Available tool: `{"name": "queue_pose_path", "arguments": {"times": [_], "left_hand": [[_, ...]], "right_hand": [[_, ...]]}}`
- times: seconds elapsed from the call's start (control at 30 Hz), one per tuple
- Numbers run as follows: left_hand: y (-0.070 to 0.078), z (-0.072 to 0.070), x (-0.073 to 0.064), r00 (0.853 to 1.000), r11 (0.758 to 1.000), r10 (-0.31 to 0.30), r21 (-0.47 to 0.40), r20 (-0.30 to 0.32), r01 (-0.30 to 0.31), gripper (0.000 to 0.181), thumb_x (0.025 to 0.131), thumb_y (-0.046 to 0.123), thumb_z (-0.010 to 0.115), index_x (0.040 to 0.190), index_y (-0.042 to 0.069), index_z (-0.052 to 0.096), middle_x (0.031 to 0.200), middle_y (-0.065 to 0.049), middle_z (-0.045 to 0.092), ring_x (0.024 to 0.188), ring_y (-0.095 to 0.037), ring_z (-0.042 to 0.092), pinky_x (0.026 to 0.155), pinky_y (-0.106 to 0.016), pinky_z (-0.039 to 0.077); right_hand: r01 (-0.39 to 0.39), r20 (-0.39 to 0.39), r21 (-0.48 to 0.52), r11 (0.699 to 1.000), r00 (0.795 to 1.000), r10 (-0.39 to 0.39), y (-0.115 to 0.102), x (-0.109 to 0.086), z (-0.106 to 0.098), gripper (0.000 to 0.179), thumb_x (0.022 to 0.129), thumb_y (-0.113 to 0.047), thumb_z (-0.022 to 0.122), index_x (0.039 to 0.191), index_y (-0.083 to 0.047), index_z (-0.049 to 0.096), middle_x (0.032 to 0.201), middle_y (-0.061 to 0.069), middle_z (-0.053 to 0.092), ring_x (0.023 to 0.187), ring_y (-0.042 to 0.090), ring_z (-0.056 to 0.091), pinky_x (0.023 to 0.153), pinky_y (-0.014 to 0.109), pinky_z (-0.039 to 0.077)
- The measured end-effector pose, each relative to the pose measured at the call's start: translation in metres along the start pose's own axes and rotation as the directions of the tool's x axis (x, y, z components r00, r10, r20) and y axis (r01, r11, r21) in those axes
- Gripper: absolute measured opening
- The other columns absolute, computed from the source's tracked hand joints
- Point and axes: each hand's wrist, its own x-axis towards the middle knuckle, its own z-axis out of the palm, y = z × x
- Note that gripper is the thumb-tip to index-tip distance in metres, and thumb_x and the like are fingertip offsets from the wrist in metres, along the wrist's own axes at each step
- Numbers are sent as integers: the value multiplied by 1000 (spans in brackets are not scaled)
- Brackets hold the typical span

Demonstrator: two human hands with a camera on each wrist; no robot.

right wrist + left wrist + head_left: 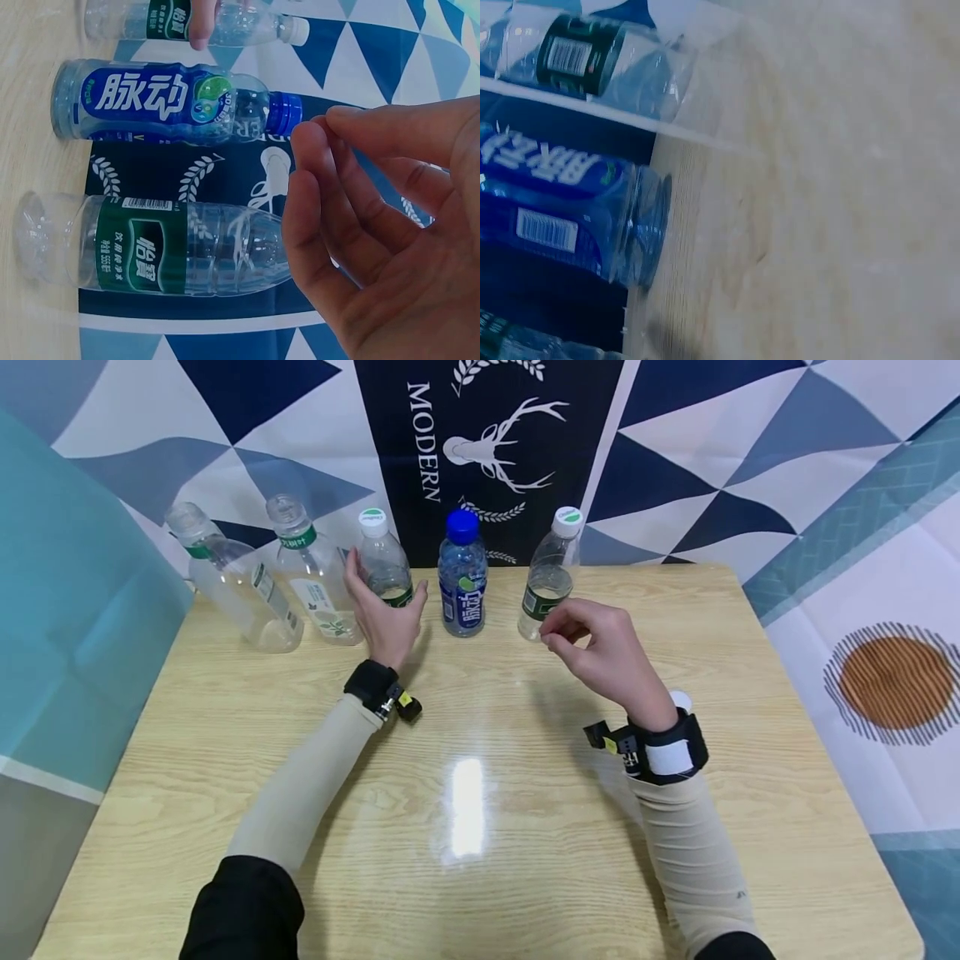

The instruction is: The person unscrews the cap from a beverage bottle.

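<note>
My left hand (387,620) is at a clear water bottle (384,564) with a white cap, its fingers and thumb spread to either side; firm contact is not plain. The right wrist view shows one finger (201,24) of it across that bottle's label. My right hand (596,647) hovers before another white-capped water bottle (551,572) with a green label. Its fingers curve in and the thumb tip meets them, with nothing visible between. Between the hands stands a blue-capped drink bottle (462,581), upright. The left wrist view does not show the left hand.
Two uncapped clear bottles stand at the left: an outer one (243,589) and a nearer one (318,581). All the bottles line the far edge of the wooden table (480,893), before a patterned cloth (697,460). A small white round object (681,700) shows behind the right wrist.
</note>
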Motion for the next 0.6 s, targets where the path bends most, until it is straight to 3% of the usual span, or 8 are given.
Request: {"name": "queue_pose_path", "arguments": {"times": [0.27, 0.47, 0.6], "left_hand": [[-9, 7, 12, 999, 999, -35, 26, -21, 36, 101, 68, 39, 81, 146, 12, 23, 149, 0, 28, 132, -3, 24, 105, -23, 20], [-15, 14, 20, 998, 998, -51, 39, -21, 52, 86, 70, 36, 78, 142, 18, 34, 137, 2, 46, 120, -7, 42, 98, -23, 30], [-16, 15, 21, 998, 998, -63, 30, 9, 62, 79, 70, 31, 76, 138, 19, 38, 131, 0, 52, 115, -9, 48, 95, -24, 33]], "right_hand": [[6, 4, 9, 1000, 1000, -6, -2, 1, 1, 8, 79, 10, 65, 85, 3, 65, 80, 14, 65, 69, 19, 58, 63, 33, 48], [-4, 7, 11, 1000, 1000, 4, -1, 1, 2, 8, 80, 9, 66, 85, 3, 66, 79, 13, 65, 68, 18, 58, 63, 33, 48], [-12, 18, 1, 1000, 1000, 12, -1, 1, 2, 6, 81, 8, 65, 85, 3, 65, 78, 11, 65, 68, 17, 58, 63, 32, 48]]}}
